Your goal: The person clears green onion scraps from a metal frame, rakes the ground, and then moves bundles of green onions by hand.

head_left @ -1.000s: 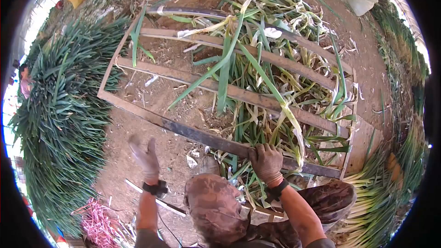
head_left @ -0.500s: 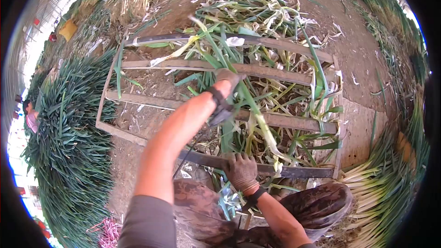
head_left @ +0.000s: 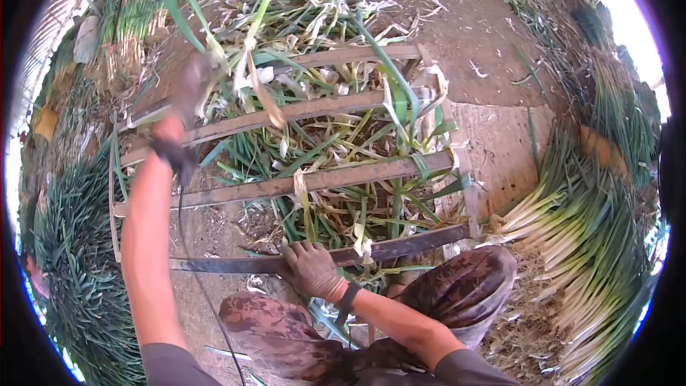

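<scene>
My left hand, in a glove and smeared by motion, is over the far left part of a low slatted frame. Just beyond its fingers, loose green onion leaves stick up, some with pale, dry ends. What that hand holds, if anything, I cannot tell. My right hand, also gloved, rests on the near dark bar with its fingers curled over the edge. Stripped leaves and peelings lie under and between the slats.
A heap of green onions stands at the left. More onions with white stems lie at the right, near a board. My knees are close to the near bar. A thin cable hangs from my left wrist.
My left hand has swept left and away from me with the long green onion piece it had over the middle slats. The view has swung right; my right hand stays on the near bar.
</scene>
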`<action>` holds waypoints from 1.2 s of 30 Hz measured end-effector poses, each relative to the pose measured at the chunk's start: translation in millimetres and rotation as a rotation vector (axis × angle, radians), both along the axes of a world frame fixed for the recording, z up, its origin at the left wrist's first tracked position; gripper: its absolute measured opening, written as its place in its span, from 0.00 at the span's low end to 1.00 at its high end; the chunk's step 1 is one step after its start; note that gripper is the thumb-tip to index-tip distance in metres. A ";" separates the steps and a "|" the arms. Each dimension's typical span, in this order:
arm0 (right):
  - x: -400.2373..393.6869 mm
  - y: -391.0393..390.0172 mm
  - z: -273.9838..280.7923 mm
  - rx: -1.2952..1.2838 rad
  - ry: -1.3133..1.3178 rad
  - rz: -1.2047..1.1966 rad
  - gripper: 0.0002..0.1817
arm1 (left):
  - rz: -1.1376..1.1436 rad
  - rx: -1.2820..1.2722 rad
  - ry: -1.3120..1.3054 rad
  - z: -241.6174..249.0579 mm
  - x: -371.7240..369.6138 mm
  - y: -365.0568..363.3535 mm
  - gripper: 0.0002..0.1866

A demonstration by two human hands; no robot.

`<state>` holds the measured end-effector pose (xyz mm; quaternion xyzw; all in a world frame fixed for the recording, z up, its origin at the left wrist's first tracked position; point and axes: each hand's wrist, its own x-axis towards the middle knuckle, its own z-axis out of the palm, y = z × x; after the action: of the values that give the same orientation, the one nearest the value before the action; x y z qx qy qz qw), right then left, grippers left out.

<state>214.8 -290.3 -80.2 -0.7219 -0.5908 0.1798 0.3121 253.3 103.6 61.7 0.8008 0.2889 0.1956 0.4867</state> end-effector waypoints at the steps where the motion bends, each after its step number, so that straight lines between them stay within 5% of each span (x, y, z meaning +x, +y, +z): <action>1: 2.4 -2.6 0.6 0.063 0.054 -0.019 0.23 | -0.010 0.656 0.370 -35.6 -27.0 -33.8 0.23; 2: 12.2 -3.8 8.0 0.070 0.115 -0.093 0.32 | 0.073 0.778 0.384 -111.5 -70.4 -28.4 0.21; 3: 33.1 -3.0 16.9 0.117 0.046 -0.178 0.34 | 0.025 0.680 0.475 -134.7 -97.1 -48.1 0.19; 4: 62.4 -1.8 27.4 0.160 -0.024 -0.261 0.37 | 0.082 0.705 0.403 -136.4 -113.7 -77.2 0.29; 6: 140.2 3.6 50.8 0.070 -0.244 -0.511 0.42 | 0.287 0.345 0.738 -167.7 -145.0 -83.0 0.25; 7: 193.2 11.3 21.9 0.106 -0.445 -0.667 0.50 | 0.326 0.394 0.681 -182.2 -152.7 -80.9 0.24; 9: 287.7 24.0 42.9 -0.261 -0.372 -0.817 0.63 | 0.397 0.503 0.549 -203.8 -150.9 -71.5 0.23; 13: 407.4 44.5 40.8 -0.449 -0.256 -1.050 0.65 | 0.350 0.520 0.580 -194.9 -148.1 -72.8 0.29; 15: 467.7 50.3 -19.8 -0.163 0.152 -0.700 0.61 | 0.366 0.557 0.604 -192.7 -144.1 -73.2 0.25; 17: 432.6 76.0 0.1 -0.424 -0.123 -0.867 0.56 | 0.376 0.567 0.575 -189.9 -143.9 -80.3 0.23; 20: 392.1 83.4 -15.3 -0.442 -0.303 -0.781 0.49 | 0.353 0.604 0.493 -177.4 -139.2 -85.0 0.22; 29: 363.7 108.0 3.7 -0.222 -0.540 -0.281 0.19 | 0.324 0.609 0.511 -178.7 -141.8 -84.2 0.19; 30: 343.3 117.5 35.6 -0.324 -0.643 -0.220 0.16 | 0.315 0.622 0.522 -180.1 -141.9 -83.6 0.19; 34: 352.3 205.4 86.9 -0.245 -0.320 0.060 0.12 | 0.342 0.628 0.499 -169.7 -139.2 -88.5 0.20; 36: 363.5 293.7 162.0 -0.009 -0.596 -0.076 0.15 | 0.340 0.640 0.452 -169.8 -140.2 -87.0 0.21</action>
<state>578.3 3.4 81.8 -0.7658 -0.6282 -0.0492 0.1284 113.0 16.6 -108.1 0.8751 0.4411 0.1725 0.0991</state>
